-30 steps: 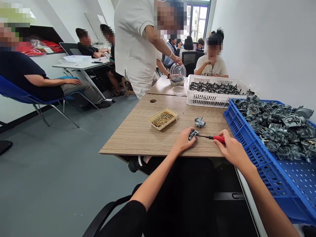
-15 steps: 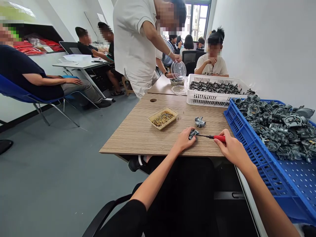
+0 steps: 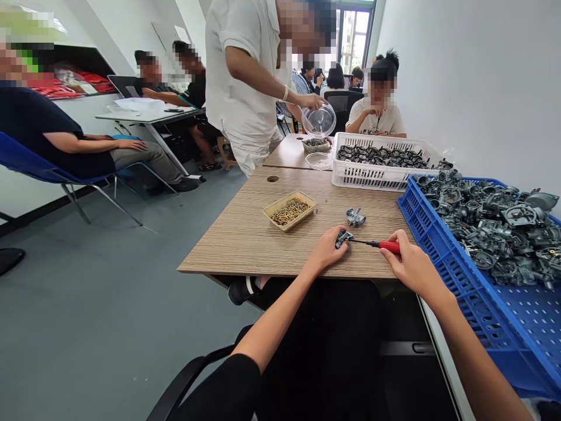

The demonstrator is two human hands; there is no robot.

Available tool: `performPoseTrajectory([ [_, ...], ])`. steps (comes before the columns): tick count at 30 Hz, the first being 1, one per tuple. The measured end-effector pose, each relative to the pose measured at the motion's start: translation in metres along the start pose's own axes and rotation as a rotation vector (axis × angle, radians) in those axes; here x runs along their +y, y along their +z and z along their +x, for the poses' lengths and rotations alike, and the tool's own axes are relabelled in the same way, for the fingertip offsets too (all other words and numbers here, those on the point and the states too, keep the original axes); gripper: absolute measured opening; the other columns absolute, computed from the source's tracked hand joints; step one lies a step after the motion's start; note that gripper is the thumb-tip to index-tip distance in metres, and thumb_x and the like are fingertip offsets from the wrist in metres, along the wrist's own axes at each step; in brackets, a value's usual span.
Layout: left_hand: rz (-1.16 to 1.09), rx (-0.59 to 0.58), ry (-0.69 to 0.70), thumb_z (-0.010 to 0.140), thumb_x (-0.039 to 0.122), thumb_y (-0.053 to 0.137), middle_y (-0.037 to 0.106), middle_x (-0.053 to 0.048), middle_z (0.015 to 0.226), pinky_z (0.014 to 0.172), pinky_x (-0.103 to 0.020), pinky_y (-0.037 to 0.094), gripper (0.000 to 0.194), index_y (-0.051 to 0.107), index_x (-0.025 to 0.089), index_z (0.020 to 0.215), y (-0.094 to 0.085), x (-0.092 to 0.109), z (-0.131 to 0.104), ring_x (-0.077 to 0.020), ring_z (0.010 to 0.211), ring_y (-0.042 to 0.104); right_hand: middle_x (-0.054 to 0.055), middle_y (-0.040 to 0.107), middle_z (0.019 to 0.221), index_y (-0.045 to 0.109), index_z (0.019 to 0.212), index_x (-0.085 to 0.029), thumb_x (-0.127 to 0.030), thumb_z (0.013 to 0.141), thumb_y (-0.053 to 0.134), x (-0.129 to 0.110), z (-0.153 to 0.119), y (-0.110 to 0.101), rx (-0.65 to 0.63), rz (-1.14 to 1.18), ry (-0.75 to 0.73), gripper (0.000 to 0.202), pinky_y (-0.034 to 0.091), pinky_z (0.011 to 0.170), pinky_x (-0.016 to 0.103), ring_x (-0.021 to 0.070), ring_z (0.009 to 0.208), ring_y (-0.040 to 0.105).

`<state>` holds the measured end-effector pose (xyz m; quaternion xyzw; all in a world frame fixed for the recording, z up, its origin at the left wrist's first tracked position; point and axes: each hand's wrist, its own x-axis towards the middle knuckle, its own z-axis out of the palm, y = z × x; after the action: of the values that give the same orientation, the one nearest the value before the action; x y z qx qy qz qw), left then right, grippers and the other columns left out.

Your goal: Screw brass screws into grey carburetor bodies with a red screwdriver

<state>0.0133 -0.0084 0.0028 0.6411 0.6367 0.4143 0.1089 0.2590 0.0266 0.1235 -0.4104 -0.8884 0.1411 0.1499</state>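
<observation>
My left hand (image 3: 328, 248) is closed around a small grey metal carburetor (image 3: 343, 238) close to the table's front edge. In my right hand (image 3: 409, 260) is a screwdriver (image 3: 389, 247) with a red handle, held level. Its dark shaft points left and the tip meets the side of the carburetor; the exact contact spot is too small to make out. Just beyond lies a second carburetor (image 3: 355, 217) on the wooden table (image 3: 232, 234). Left of it, a cream tray (image 3: 268, 217) holds many small brass-coloured parts.
Right of the table, a blue crate (image 3: 456, 275) holds piled carburetors. A white basket (image 3: 368, 178) of dark metal parts stands at the back. Across the table a standing person (image 3: 245, 76) tips a clear plastic container (image 3: 319, 120) over a small tray (image 3: 316, 146). Another person (image 3: 377, 117) sits behind the basket.
The standing person's arm and the clear container have shifted, and the container is tilted differently over the small tray. My hands, the carburetor and the screwdriver look almost unmoved.
</observation>
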Motion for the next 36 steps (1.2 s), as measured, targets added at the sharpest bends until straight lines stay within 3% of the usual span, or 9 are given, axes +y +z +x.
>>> performPoseTrajectory([
  [16, 0.003, -0.012, -0.024, 0.085, 0.023, 0.055, 0.069, -0.006, 0.116, 0.105, -0.041, 0.048, 0.038, 0.056, 0.023, 0.123, -0.0016, 0.0018, 0.0001, -0.024, 0.111, 0.062, 0.007, 0.073, 0.093, 0.045, 0.112, -0.025, -0.043, 0.099, 0.047, -0.0028, -0.0015, -0.0021, -0.024, 0.028, -0.021, 0.022, 0.044, 0.068, 0.031, 0.0273, 0.081, 0.07],
  [21, 0.008, -0.017, -0.04, 0.086, 0.024, 0.054, 0.069, -0.006, 0.116, 0.104, -0.04, 0.049, 0.037, 0.056, 0.023, 0.123, -0.0015, 0.0023, -0.0004, -0.0241, 0.112, 0.062, 0.008, 0.073, 0.103, 0.044, 0.111, -0.025, -0.04, 0.1, 0.044, -0.0021, -0.0023, -0.0014, -0.038, 0.033, -0.044, 0.019, 0.044, 0.068, 0.03, 0.0279, 0.09, 0.071],
  [36, 0.008, -0.016, -0.029, 0.086, 0.024, 0.054, 0.069, -0.006, 0.116, 0.103, -0.042, 0.049, 0.036, 0.056, 0.023, 0.122, -0.0018, 0.0028, 0.0002, -0.0244, 0.11, 0.062, 0.008, 0.073, 0.091, 0.045, 0.106, -0.025, -0.046, 0.101, 0.045, -0.0054, -0.0012, -0.0029, -0.038, -0.032, 0.026, 0.022, 0.037, 0.061, 0.028, 0.0279, 0.079, 0.07],
])
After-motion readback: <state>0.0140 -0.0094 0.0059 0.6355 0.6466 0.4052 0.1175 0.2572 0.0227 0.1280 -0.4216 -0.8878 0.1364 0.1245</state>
